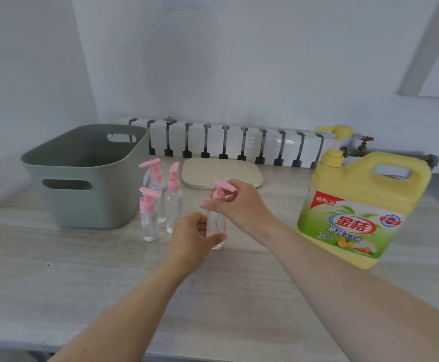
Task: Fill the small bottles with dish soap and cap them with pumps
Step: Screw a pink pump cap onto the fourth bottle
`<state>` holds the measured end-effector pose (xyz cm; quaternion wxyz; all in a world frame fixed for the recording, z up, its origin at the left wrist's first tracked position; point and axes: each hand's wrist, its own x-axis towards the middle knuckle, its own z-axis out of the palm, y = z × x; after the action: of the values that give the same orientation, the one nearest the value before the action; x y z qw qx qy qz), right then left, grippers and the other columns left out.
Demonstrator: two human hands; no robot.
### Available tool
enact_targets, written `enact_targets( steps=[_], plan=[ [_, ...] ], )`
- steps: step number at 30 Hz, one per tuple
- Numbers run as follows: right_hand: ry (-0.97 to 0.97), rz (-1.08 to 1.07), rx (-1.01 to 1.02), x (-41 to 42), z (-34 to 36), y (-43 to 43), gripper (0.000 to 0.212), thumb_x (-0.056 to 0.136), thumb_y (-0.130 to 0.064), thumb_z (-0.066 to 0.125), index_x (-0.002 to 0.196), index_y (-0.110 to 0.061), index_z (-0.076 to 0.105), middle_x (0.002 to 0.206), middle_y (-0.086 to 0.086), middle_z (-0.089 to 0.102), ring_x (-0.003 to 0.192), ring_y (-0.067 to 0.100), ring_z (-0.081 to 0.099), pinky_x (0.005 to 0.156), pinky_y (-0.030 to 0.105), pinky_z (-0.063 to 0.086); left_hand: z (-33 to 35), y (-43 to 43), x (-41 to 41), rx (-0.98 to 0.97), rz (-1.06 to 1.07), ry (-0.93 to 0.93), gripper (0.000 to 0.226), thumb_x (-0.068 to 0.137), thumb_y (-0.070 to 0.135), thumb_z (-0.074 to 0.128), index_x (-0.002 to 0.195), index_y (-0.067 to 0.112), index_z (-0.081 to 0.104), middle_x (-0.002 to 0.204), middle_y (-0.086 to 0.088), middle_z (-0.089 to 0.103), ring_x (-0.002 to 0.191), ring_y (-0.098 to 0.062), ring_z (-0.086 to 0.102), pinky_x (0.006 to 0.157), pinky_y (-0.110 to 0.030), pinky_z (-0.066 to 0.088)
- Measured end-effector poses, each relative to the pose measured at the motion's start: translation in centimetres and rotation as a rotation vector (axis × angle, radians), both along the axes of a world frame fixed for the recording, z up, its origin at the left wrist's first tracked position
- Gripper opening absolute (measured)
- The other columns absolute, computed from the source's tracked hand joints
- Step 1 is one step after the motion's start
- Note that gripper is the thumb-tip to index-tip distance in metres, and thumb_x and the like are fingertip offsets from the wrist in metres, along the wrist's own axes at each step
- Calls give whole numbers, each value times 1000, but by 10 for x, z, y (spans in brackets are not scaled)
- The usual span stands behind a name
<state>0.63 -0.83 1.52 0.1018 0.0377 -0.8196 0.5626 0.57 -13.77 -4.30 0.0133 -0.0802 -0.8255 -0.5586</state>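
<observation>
A small clear bottle [215, 226] stands on the table at the centre, topped by a pink pump [221, 190]. My left hand [191, 237] grips the bottle's lower body. My right hand [242, 205] pinches the pink pump's collar from the right. Three more clear bottles with pink pumps stand just to the left: one in front [149, 214], one behind it [156, 178], one beside them [173, 202]. A big yellow dish soap jug [362, 205] with a yellow pump stands at the right.
A grey-green plastic basket [82, 176] sits at the left, next to the bottles. A beige board [221, 172] lies at the back of the wooden table [82, 270]. Behind runs a white radiator [234, 142] along the wall.
</observation>
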Motion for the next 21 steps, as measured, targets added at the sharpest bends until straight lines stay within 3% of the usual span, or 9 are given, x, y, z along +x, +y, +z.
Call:
enact_targets(
  steps=[2,6,11,15,21],
  plan=[
    [-57,49,-31,1,0,2,26,76,-24,75,97,-10,68,93,5,71,81,18,65,77,31,54,0,0,-1,5,-1,-8,28,73,15,84,92,11,65,89,0,73,85,-16,70,84,-38,56],
    [2,50,37,3,4,5,12,80,-27,74,77,-16,72,77,4,71,65,5,58,59,10,42,-1,-1,-1,-2,2,-9,28,72,15,85,91,11,65,90,-1,73,86,-17,70,83,-39,56],
    [49,-10,100,-1,3,3,18,71,-29,83,68,-19,69,82,8,73,70,15,64,69,28,53,1,-2,0,-6,-14,-26,27,73,14,84,92,11,65,90,0,74,86,-15,70,85,-39,56],
    [12,96,92,3,3,8,12,80,-27,77,76,-26,66,83,-7,69,74,-2,61,65,4,42,2,-2,3,3,-4,-11,28,73,13,84,93,8,65,91,-3,74,86,-18,70,85,-41,56],
    [76,50,156,3,1,6,17,82,-24,74,68,-29,64,72,-10,67,60,-7,57,58,3,37,3,2,5,-22,37,-6,27,71,16,85,89,10,65,86,-2,74,83,-19,70,82,-40,56]
  ],
)
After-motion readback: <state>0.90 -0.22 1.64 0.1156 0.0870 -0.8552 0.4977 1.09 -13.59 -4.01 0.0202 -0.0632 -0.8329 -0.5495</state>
